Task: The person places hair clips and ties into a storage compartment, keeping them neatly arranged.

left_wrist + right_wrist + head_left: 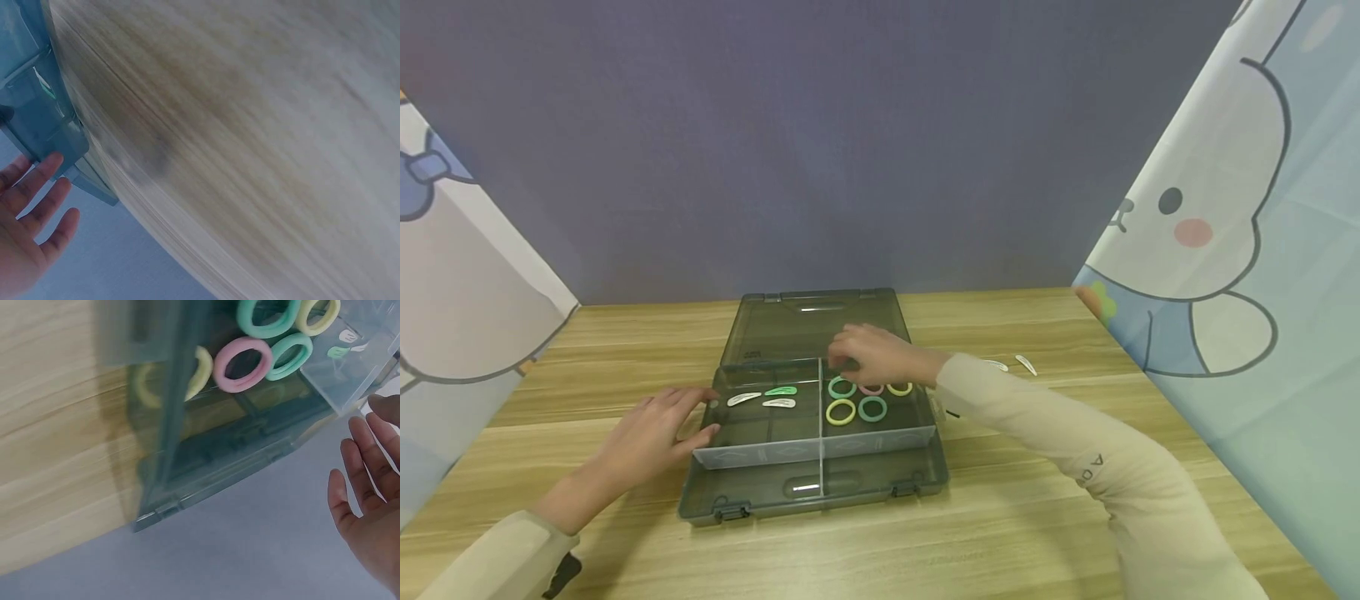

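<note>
A see-through grey divided storage box stands with its lid laid back. My left hand rests at its left side, fingers spread and touching the wall. Inside the left compartment lie a green snap hair clip and two white hair clips. Several hair ties lie in the right compartment, among them a yellow hair tie, a green hair tie and a pink hair tie. Over the back of that compartment hovers my right hand, its fingers loosely bent, with nothing visible in them.
On the wooden table, right of the box, lie white hair clips, partly behind my right sleeve. A small dark-tipped item shows beside the box's right wall. A grey backdrop rises behind the table.
</note>
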Demonstrator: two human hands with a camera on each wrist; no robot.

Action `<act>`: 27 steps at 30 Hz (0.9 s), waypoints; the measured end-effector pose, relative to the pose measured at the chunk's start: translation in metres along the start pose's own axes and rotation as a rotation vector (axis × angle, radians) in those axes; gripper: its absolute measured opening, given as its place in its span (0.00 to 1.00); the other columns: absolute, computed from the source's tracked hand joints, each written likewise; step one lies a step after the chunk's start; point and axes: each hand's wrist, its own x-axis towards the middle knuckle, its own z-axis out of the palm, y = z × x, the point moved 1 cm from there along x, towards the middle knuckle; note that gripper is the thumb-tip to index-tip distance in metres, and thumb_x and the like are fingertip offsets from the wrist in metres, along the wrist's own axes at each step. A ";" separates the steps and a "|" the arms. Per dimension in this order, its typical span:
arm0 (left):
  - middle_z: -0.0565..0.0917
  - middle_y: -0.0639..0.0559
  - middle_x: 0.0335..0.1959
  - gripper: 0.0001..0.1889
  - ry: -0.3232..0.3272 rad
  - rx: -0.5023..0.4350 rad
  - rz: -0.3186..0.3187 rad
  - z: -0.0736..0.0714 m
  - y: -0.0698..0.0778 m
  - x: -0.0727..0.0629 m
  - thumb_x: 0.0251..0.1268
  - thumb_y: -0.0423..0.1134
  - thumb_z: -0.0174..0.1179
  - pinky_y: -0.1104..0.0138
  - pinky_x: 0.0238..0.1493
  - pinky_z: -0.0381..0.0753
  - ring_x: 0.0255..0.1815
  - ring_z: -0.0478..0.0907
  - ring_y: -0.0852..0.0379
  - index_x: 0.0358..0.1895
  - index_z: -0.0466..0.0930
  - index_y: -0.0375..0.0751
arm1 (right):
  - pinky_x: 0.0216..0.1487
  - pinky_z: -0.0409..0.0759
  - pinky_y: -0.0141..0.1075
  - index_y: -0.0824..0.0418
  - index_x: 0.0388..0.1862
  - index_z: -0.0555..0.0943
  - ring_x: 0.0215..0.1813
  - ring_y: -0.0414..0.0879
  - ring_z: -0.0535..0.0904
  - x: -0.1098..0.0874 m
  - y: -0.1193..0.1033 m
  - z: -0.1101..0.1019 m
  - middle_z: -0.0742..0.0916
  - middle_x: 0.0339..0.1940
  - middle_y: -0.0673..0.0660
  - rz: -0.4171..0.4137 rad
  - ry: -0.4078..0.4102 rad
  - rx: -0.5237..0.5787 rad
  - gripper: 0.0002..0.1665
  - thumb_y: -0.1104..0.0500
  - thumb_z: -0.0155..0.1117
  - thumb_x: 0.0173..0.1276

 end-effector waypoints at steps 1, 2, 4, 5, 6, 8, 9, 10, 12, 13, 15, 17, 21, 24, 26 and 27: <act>0.83 0.43 0.43 0.21 0.002 0.000 0.002 0.000 0.000 0.000 0.51 0.44 0.65 0.45 0.40 0.76 0.44 0.79 0.39 0.48 0.74 0.40 | 0.52 0.75 0.38 0.57 0.42 0.80 0.47 0.42 0.75 -0.002 0.002 0.000 0.83 0.42 0.48 -0.002 0.005 0.002 0.11 0.59 0.64 0.59; 0.83 0.43 0.42 0.21 0.003 0.000 0.002 0.000 0.000 0.000 0.51 0.43 0.65 0.45 0.39 0.76 0.43 0.79 0.39 0.48 0.74 0.40 | 0.51 0.75 0.38 0.57 0.42 0.80 0.47 0.43 0.75 -0.005 0.005 0.000 0.83 0.42 0.48 -0.004 0.011 0.001 0.11 0.59 0.64 0.59; 0.83 0.43 0.42 0.21 0.004 0.001 0.003 0.001 0.000 0.000 0.51 0.43 0.65 0.45 0.39 0.76 0.43 0.79 0.40 0.48 0.75 0.40 | 0.50 0.75 0.38 0.58 0.41 0.81 0.46 0.43 0.75 -0.010 0.009 0.001 0.84 0.41 0.49 -0.008 0.021 0.009 0.11 0.60 0.64 0.58; 0.83 0.43 0.42 0.21 0.004 0.001 0.003 0.001 0.000 0.000 0.51 0.44 0.65 0.45 0.39 0.77 0.43 0.79 0.40 0.48 0.75 0.40 | 0.49 0.75 0.37 0.59 0.41 0.81 0.45 0.43 0.75 -0.012 0.012 0.001 0.84 0.41 0.50 -0.013 0.029 0.006 0.11 0.60 0.65 0.58; 0.83 0.43 0.42 0.21 0.003 0.001 0.003 0.001 0.000 0.000 0.51 0.44 0.65 0.45 0.39 0.77 0.43 0.79 0.40 0.48 0.75 0.40 | 0.48 0.75 0.37 0.59 0.40 0.81 0.45 0.44 0.76 -0.015 0.014 0.002 0.84 0.40 0.50 -0.019 0.037 0.004 0.11 0.60 0.65 0.57; 0.83 0.43 0.42 0.21 0.000 -0.001 0.003 0.001 0.000 0.000 0.51 0.44 0.65 0.45 0.39 0.77 0.43 0.79 0.40 0.48 0.75 0.40 | 0.47 0.76 0.37 0.60 0.39 0.81 0.43 0.44 0.76 -0.021 0.019 0.002 0.84 0.39 0.51 -0.026 0.053 0.007 0.11 0.60 0.65 0.57; 0.83 0.43 0.43 0.21 -0.003 -0.002 0.002 0.001 0.000 0.000 0.51 0.44 0.65 0.45 0.40 0.76 0.43 0.79 0.40 0.48 0.75 0.40 | 0.48 0.76 0.37 0.61 0.39 0.81 0.43 0.44 0.76 -0.024 0.021 0.002 0.84 0.38 0.51 -0.029 0.062 0.011 0.11 0.61 0.65 0.56; 0.83 0.43 0.43 0.21 -0.005 -0.004 0.002 0.001 0.001 0.000 0.51 0.44 0.65 0.44 0.40 0.76 0.44 0.79 0.39 0.48 0.75 0.40 | 0.48 0.76 0.36 0.61 0.38 0.81 0.43 0.45 0.76 -0.027 0.024 0.002 0.84 0.38 0.52 -0.030 0.072 0.013 0.10 0.61 0.65 0.56; 0.82 0.42 0.43 0.21 -0.008 -0.005 0.001 0.000 0.001 0.000 0.51 0.44 0.65 0.44 0.40 0.76 0.44 0.79 0.39 0.48 0.75 0.40 | 0.49 0.77 0.37 0.62 0.38 0.81 0.43 0.45 0.77 -0.034 0.029 0.002 0.84 0.37 0.52 -0.027 0.091 0.021 0.10 0.62 0.66 0.55; 0.82 0.42 0.43 0.21 -0.007 -0.006 0.002 0.000 0.001 0.000 0.51 0.43 0.65 0.44 0.40 0.76 0.44 0.79 0.39 0.48 0.75 0.40 | 0.49 0.77 0.37 0.62 0.37 0.81 0.43 0.46 0.77 -0.037 0.031 0.002 0.84 0.37 0.53 -0.024 0.099 0.024 0.10 0.63 0.66 0.55; 0.83 0.42 0.43 0.21 -0.003 -0.005 0.005 0.000 0.002 0.001 0.51 0.43 0.65 0.44 0.40 0.76 0.44 0.79 0.39 0.48 0.75 0.39 | 0.52 0.76 0.39 0.63 0.37 0.81 0.43 0.46 0.77 -0.043 0.036 0.001 0.84 0.37 0.54 -0.016 0.112 0.033 0.10 0.63 0.66 0.55; 0.83 0.42 0.43 0.21 0.003 -0.003 0.009 0.000 0.002 0.001 0.51 0.43 0.65 0.44 0.39 0.76 0.43 0.79 0.39 0.47 0.75 0.39 | 0.54 0.76 0.40 0.63 0.37 0.81 0.43 0.47 0.78 -0.049 0.040 -0.001 0.84 0.37 0.54 -0.007 0.119 0.036 0.10 0.64 0.66 0.55; 0.83 0.42 0.42 0.21 0.010 -0.003 0.018 0.000 0.001 0.001 0.50 0.42 0.66 0.45 0.39 0.77 0.43 0.79 0.39 0.47 0.75 0.39 | 0.51 0.77 0.41 0.63 0.36 0.81 0.41 0.47 0.78 -0.061 0.050 -0.003 0.84 0.36 0.54 0.023 0.139 0.050 0.08 0.64 0.66 0.55; 0.83 0.42 0.43 0.21 0.009 -0.001 0.018 0.001 0.001 0.001 0.50 0.43 0.66 0.45 0.39 0.77 0.43 0.79 0.39 0.47 0.75 0.39 | 0.44 0.78 0.40 0.61 0.34 0.81 0.40 0.48 0.78 -0.071 0.057 -0.004 0.84 0.34 0.53 0.053 0.167 0.059 0.07 0.65 0.66 0.54; 0.83 0.42 0.43 0.21 0.011 0.000 0.018 0.001 0.001 0.000 0.50 0.43 0.66 0.45 0.39 0.77 0.43 0.79 0.39 0.47 0.75 0.39 | 0.44 0.77 0.40 0.60 0.33 0.81 0.40 0.48 0.77 -0.078 0.062 -0.005 0.84 0.34 0.53 0.079 0.179 0.064 0.07 0.65 0.66 0.53; 0.83 0.42 0.43 0.21 0.012 0.000 0.018 0.001 0.001 0.000 0.50 0.43 0.66 0.45 0.39 0.77 0.43 0.79 0.39 0.47 0.75 0.39 | 0.44 0.77 0.40 0.60 0.33 0.81 0.40 0.48 0.77 -0.081 0.064 -0.005 0.84 0.34 0.53 0.092 0.182 0.068 0.07 0.65 0.66 0.53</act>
